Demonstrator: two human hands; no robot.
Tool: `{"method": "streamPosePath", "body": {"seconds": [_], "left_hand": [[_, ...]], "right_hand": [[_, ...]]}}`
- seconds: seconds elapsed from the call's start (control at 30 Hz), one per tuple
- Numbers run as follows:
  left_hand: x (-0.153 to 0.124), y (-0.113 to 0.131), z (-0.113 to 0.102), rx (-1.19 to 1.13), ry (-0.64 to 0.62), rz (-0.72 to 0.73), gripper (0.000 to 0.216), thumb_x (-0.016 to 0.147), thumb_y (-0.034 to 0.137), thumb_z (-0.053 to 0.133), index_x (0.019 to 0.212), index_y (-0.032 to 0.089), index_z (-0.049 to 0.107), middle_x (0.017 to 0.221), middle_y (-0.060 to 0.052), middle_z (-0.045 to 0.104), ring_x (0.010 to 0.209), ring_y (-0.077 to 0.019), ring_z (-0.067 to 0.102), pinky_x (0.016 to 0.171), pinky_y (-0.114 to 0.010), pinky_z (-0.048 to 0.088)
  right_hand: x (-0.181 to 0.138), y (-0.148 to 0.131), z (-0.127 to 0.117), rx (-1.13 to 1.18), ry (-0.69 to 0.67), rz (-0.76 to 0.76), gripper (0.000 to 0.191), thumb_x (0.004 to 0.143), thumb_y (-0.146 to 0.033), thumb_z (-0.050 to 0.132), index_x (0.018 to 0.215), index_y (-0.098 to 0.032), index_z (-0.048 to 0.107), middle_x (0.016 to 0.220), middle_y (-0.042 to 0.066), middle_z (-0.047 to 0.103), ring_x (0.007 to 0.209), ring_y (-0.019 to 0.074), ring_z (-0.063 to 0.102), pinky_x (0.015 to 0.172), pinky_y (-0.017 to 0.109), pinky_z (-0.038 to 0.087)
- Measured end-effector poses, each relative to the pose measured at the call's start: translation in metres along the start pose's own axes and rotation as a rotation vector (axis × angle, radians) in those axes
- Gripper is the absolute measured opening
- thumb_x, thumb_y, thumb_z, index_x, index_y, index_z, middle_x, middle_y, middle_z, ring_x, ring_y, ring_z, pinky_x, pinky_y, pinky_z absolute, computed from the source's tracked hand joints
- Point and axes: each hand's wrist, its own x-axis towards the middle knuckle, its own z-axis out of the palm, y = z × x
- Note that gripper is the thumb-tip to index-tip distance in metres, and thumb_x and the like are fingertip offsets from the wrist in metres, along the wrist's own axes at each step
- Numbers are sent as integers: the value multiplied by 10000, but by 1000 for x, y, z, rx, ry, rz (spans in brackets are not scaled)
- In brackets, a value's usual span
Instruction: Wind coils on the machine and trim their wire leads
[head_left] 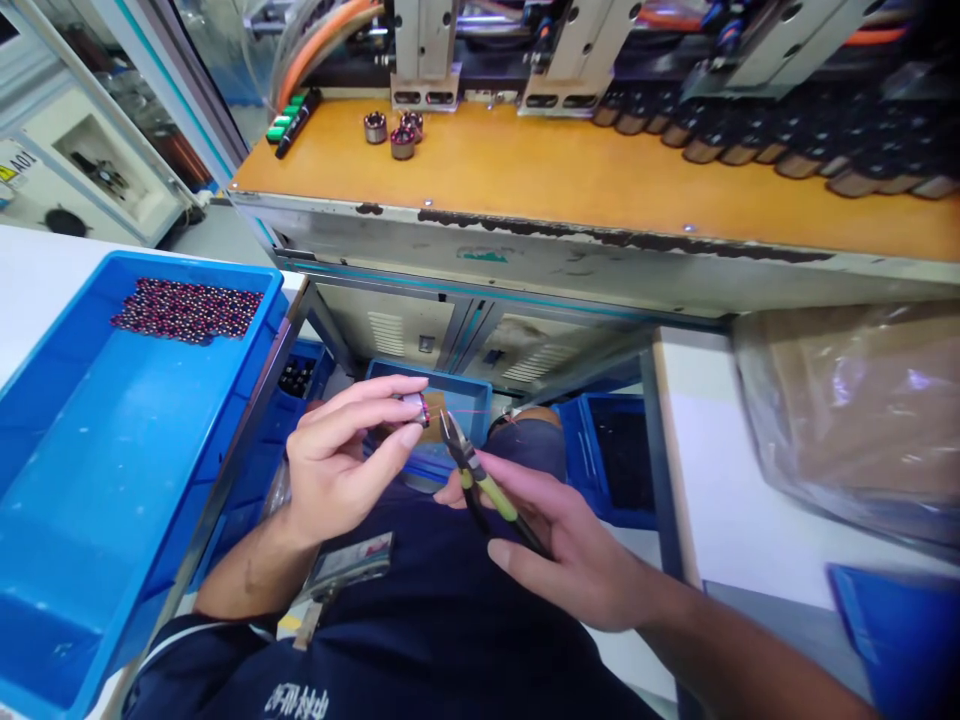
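My left hand [349, 455] pinches a small wound motor stator [417, 408] between thumb and fingers, in front of my body. Thin reddish wires [469, 411] stick out of the stator to the right. My right hand [566, 530] grips a pair of cutting pliers [480, 478] with yellow-green and black handles. The plier tips point up and left, close to the wires beside the stator. Whether the jaws touch a wire I cannot tell.
On my left a blue tray [112, 420] holds many small stators [187, 308] in its far corner. Ahead, an orange-topped bench [510, 170] carries three stators [402, 142], marker pens [298, 122] and rows of dark cylinders [750, 140]. A plastic-wrapped box [855, 410] lies right.
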Motion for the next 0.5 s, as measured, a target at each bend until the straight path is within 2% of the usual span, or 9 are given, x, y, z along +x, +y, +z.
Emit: {"method": "streamPosePath", "body": {"seconds": [0.27, 0.5], "left_hand": [[0, -1, 0, 4, -20, 1, 305, 793, 41, 728, 1040, 219, 752, 1142, -82, 755, 1026, -209, 724, 863, -327, 612], [2, -1, 0, 6, -12, -8, 278, 796, 55, 732, 1020, 218, 756, 1132, -80, 759, 1014, -207, 727, 842, -316, 612]], "right_hand": [[3, -1, 3, 102, 24, -60, 638, 914, -86, 520, 1502, -294, 382, 1079, 82, 610, 912, 149, 624, 863, 356, 572], [1, -1, 3, 96, 25, -25, 587, 941, -135, 518, 1496, -283, 393, 1069, 88, 601, 887, 142, 622, 843, 346, 580]]}}
